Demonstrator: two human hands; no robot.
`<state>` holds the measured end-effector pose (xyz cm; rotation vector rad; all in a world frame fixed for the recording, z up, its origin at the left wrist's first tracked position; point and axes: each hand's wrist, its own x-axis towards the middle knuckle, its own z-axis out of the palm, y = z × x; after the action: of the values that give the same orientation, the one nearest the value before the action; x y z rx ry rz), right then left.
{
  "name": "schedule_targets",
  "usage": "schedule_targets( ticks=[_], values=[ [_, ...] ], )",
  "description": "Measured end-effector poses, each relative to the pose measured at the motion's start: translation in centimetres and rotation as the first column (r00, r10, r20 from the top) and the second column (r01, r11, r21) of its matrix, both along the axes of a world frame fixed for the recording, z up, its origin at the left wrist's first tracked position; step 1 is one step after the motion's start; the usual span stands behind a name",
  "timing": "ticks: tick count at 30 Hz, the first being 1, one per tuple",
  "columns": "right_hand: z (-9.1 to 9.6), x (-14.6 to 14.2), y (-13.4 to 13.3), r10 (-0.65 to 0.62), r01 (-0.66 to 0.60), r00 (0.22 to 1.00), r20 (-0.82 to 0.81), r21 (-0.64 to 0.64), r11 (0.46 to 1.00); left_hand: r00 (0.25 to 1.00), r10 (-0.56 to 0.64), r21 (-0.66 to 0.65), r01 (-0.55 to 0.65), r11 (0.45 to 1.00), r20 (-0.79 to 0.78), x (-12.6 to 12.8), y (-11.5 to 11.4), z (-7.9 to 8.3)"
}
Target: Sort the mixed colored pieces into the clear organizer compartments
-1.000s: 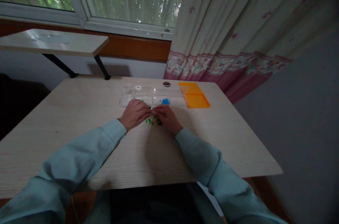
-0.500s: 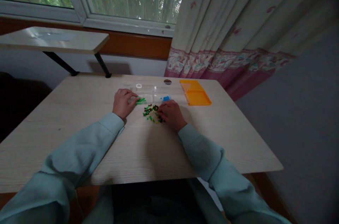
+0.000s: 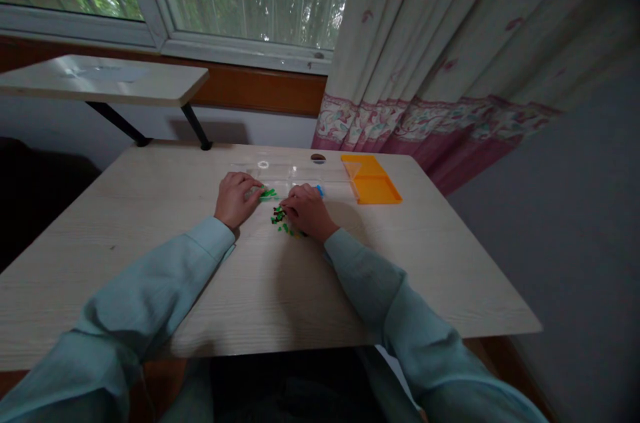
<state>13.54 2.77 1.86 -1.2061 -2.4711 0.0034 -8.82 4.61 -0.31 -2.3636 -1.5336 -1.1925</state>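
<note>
A clear compartment box (image 3: 325,174) lies on the table, with green pieces (image 3: 269,193) in its near left compartment. Its near left corner is between the bent thumb and fingers of my left hand (image 3: 237,201). My right hand (image 3: 309,213) is over a loose pile of tiny green, dark brown and yellow pieces (image 3: 278,215) in front of the box. Its fingertips are pinched together at the pile, and whatever is between them is too small to name. Blue pieces (image 3: 320,191) in the box show partly behind this hand.
An orange two-part tray (image 3: 377,188) touches or overlaps the box's right end; I cannot tell which. A dark round spot (image 3: 318,159) is behind the box on the table (image 3: 225,303). At the back left stands a raised shelf (image 3: 150,79) on black legs.
My right hand has moved left across the pile, now covering more of it and part of the blue pieces. My left hand stays at the box corner. The view has shifted slightly.
</note>
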Motion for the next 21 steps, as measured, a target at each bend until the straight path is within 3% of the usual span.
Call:
schedule_targets(
  ticks=[8, 16, 21],
  values=[
    [-0.4, 1.4, 0.2, 0.025, -0.025, 1.000, -0.006, -0.030, 0.999, 1.000, -0.020, 0.008, 0.020, 1.000, 0.002, 0.0, 0.2, -0.3],
    [0.5, 0.8, -0.5, 0.028, -0.030, 0.989, 0.147, 0.015, 0.999, 1.000, -0.020, 0.005, 0.020, 1.000, -0.003, 0.0, 0.0, -0.1],
    [0.8, 1.1, -0.8, 0.035, -0.033, 0.993, 0.112, -0.020, 0.999, 1.000, -0.018, 0.007, 0.018, 1.000, -0.012, -0.1, 0.0, -0.1]
  ],
)
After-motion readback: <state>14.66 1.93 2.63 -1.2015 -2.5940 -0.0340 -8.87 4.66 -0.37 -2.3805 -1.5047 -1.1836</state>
